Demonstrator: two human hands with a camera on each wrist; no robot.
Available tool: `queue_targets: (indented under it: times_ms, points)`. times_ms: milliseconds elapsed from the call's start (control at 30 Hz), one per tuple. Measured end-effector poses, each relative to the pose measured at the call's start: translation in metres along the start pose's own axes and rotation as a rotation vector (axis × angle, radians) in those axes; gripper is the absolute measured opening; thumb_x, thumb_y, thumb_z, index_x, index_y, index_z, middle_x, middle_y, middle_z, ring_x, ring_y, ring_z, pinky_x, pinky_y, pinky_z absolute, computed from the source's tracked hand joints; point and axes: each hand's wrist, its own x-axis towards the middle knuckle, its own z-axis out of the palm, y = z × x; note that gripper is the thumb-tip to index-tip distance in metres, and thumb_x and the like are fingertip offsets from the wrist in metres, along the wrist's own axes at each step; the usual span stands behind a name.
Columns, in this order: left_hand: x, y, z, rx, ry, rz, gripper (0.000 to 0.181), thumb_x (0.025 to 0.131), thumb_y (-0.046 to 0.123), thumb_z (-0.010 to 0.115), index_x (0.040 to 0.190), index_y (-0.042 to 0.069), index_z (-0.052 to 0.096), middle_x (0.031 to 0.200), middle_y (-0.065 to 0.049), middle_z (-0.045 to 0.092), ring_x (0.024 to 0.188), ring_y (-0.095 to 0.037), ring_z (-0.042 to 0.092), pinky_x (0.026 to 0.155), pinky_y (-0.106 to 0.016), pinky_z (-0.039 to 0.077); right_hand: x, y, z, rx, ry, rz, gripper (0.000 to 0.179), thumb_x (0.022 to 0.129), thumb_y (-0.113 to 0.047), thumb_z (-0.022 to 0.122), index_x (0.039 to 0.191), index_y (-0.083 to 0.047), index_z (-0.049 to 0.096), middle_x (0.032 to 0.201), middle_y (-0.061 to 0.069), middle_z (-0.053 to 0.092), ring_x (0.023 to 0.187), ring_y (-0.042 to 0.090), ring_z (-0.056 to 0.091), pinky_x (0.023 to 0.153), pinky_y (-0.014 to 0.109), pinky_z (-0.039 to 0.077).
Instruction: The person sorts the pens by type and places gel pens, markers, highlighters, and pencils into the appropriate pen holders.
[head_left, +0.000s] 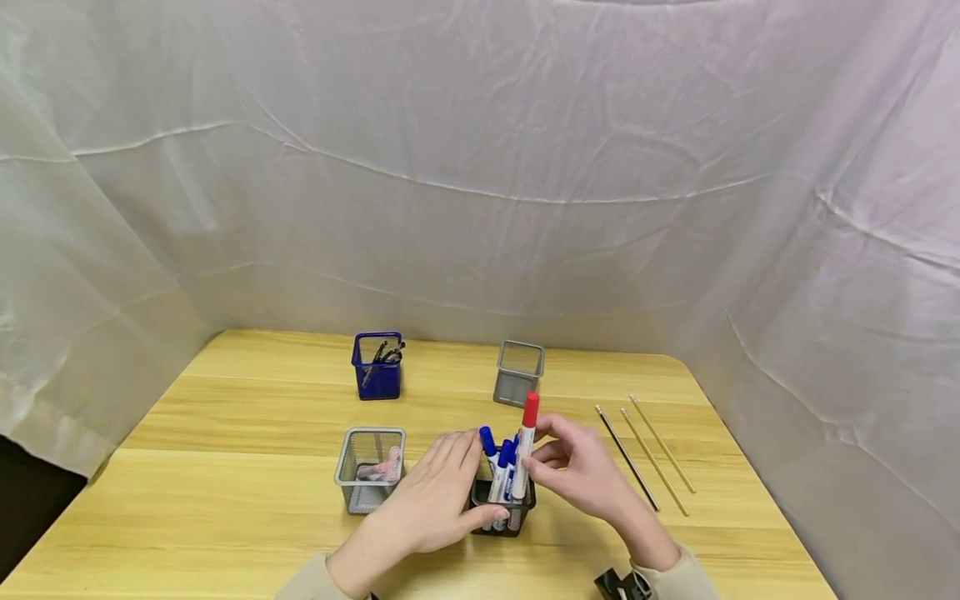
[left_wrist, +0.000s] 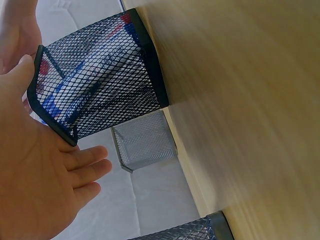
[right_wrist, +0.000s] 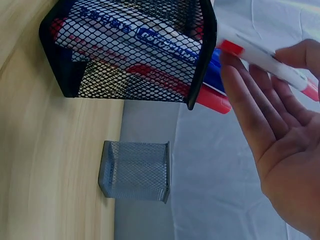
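My right hand (head_left: 588,471) pinches a white whiteboard marker (right_wrist: 267,65) with a red cap, its cap end up, over the black mesh pen holder (left_wrist: 100,75). In the right wrist view the marker's lower end is just outside the rim. Around the holder's near left side, my left hand (head_left: 435,492) holds the rim, thumb across the front and the other fingers stretched along the left. Several blue-capped markers (head_left: 501,467) stand in the holder. A red marker (right_wrist: 162,80) also shows through its mesh.
Left of my left hand stands a silver mesh holder (head_left: 367,492) with pinkish items inside. A blue mesh holder (head_left: 378,383) with dark pens is at the back left, and a grey mesh holder (head_left: 516,387) at the back. Three pencils, including a black pencil (head_left: 628,458), lie on the right.
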Motion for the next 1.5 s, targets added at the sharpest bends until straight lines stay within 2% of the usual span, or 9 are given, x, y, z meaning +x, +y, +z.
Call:
queue_targets:
  times_ms: [133, 300, 533, 667, 800, 933, 1133, 1367, 1500]
  points:
    - [-0.001, 0.0, 0.0, 0.001, -0.005, -0.004, 0.102, 0.099, 0.077, 0.038, 0.16, -0.005, 0.032, 0.166, -0.02, 0.032, 0.153, -0.034, 0.032, 0.128, -0.048, 0.023, 0.0, 0.0, -0.001, -0.059, -0.053, 0.027, 0.024, 0.092, 0.0, 0.073, 0.115, 0.001, 0.065, 0.1, 0.013, 0.073, 0.082, 0.015, 0.075, 0.073, 0.03, 0.065]
    - [-0.001, 0.001, -0.001, -0.003, -0.01, -0.003, 0.102, 0.098, 0.076, 0.04, 0.16, -0.005, 0.032, 0.166, -0.02, 0.032, 0.153, -0.034, 0.032, 0.128, -0.049, 0.024, 0.0, 0.003, -0.002, -0.185, -0.115, 0.024, 0.016, 0.093, -0.009, 0.077, 0.108, -0.007, 0.07, 0.094, -0.002, 0.074, 0.082, 0.008, 0.071, 0.076, 0.028, 0.063]
    - [-0.001, 0.0, 0.0, 0.001, -0.015, -0.003, 0.102, 0.099, 0.076, 0.039, 0.16, -0.005, 0.031, 0.166, -0.021, 0.031, 0.153, -0.035, 0.032, 0.128, -0.049, 0.023, 0.0, 0.005, -0.005, -0.287, -0.192, -0.011, 0.007, 0.096, -0.021, 0.076, 0.102, -0.017, 0.076, 0.09, -0.014, 0.072, 0.082, 0.003, 0.066, 0.073, 0.032, 0.061]
    - [-0.001, 0.0, 0.0, 0.011, -0.024, -0.006, 0.104, 0.098, 0.079, 0.035, 0.16, -0.005, 0.03, 0.167, -0.021, 0.03, 0.154, -0.034, 0.031, 0.128, -0.048, 0.022, 0.0, 0.006, -0.006, -0.379, -0.206, -0.066, 0.005, 0.094, -0.023, 0.078, 0.094, -0.024, 0.073, 0.084, -0.019, 0.065, 0.077, 0.002, 0.06, 0.067, 0.026, 0.055]
    - [-0.001, 0.0, -0.001, 0.015, -0.03, -0.009, 0.105, 0.097, 0.08, 0.032, 0.161, -0.004, 0.029, 0.167, -0.02, 0.03, 0.154, -0.033, 0.03, 0.129, -0.047, 0.021, -0.001, 0.006, -0.006, -0.437, -0.196, -0.099, 0.013, 0.091, -0.021, 0.08, 0.09, -0.026, 0.068, 0.084, -0.015, 0.06, 0.071, 0.006, 0.055, 0.062, 0.019, 0.049]
    - [-0.001, 0.0, 0.0, 0.016, -0.024, -0.004, 0.105, 0.097, 0.08, 0.032, 0.16, -0.005, 0.031, 0.166, -0.021, 0.031, 0.154, -0.034, 0.031, 0.128, -0.049, 0.023, -0.002, 0.007, -0.006, -0.45, -0.194, -0.067, 0.015, 0.091, -0.023, 0.08, 0.087, -0.022, 0.066, 0.087, -0.008, 0.057, 0.069, 0.008, 0.051, 0.059, 0.018, 0.045]
    - [-0.002, 0.0, -0.001, 0.019, -0.02, 0.002, 0.104, 0.098, 0.079, 0.03, 0.16, -0.005, 0.032, 0.166, -0.022, 0.033, 0.153, -0.034, 0.032, 0.128, -0.048, 0.024, -0.002, 0.009, -0.003, -0.496, -0.226, -0.019, 0.016, 0.089, -0.028, 0.083, 0.085, -0.02, 0.07, 0.085, -0.004, 0.053, 0.069, 0.003, 0.043, 0.059, 0.017, 0.04]
    - [-0.002, 0.0, 0.0, 0.014, -0.022, -0.001, 0.104, 0.098, 0.079, 0.032, 0.16, -0.005, 0.031, 0.166, -0.021, 0.032, 0.154, -0.034, 0.031, 0.128, -0.048, 0.023, -0.002, 0.007, -0.007, -0.469, -0.244, 0.041, 0.013, 0.092, -0.026, 0.08, 0.09, -0.025, 0.067, 0.088, -0.002, 0.06, 0.071, 0.007, 0.051, 0.06, 0.019, 0.046]
    - [-0.001, 0.0, -0.001, 0.013, -0.016, -0.005, 0.104, 0.098, 0.079, 0.035, 0.161, -0.004, 0.029, 0.167, -0.02, 0.03, 0.154, -0.033, 0.031, 0.129, -0.047, 0.021, -0.001, 0.005, -0.013, -0.438, -0.203, 0.037, 0.01, 0.093, -0.026, 0.079, 0.097, -0.024, 0.069, 0.092, -0.006, 0.064, 0.076, 0.011, 0.057, 0.062, 0.022, 0.051]
